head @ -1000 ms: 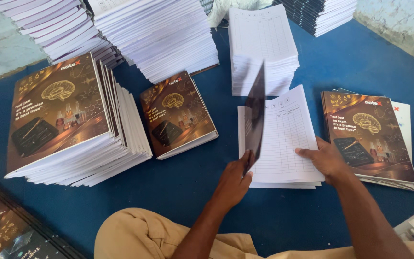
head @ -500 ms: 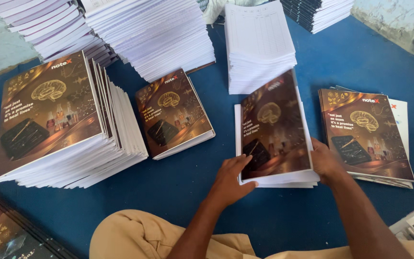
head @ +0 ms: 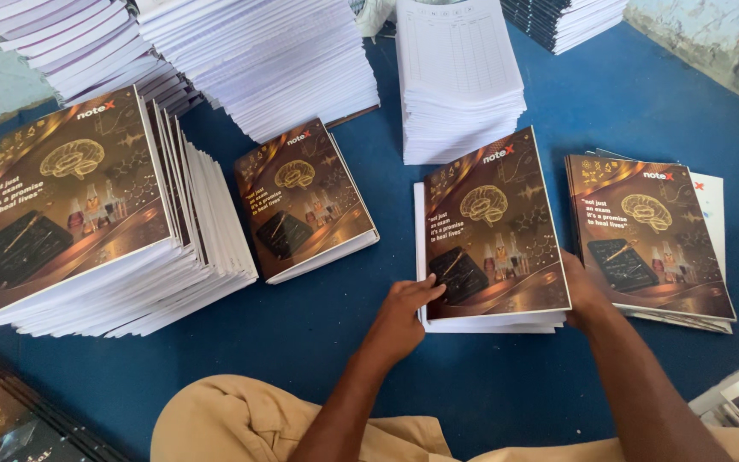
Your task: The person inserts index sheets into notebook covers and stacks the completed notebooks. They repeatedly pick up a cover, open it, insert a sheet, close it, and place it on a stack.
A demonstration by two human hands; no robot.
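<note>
Right now both hands rest on one glossy brown notebook cover with a golden brain picture [head: 496, 227], which lies on top of a thin white block of ruled pages [head: 489, 323] on the blue cloth surface [head: 318, 342]. The left hand [head: 404, 301] lies flat with its fingers spread over the cover's near left corner, pressing down rather than pinching; nothing is enclosed in it. The right hand [head: 582, 291] sits against the near right corner of the same cover, its fingers mostly hidden under the edge, so whether they curl around the page block cannot be told. The cover's long axis runs away from the person, tilted a little to the right, so the far edge lies well beyond both hands. Neither hand is clearly nearer; they bracket the near edge between them.

Just to the right, almost touching, lies a short pile of finished notebooks with the same brown cover [head: 647, 235]. To the left, apart from the hands, sits a single bound notebook [head: 305, 201], and further left a tall slanting stack of them [head: 87, 222]. Towards the far edge stand a white stack of printed loose sheets [head: 459, 77] and a wider fanned heap of white page blocks [head: 267, 60].
</note>
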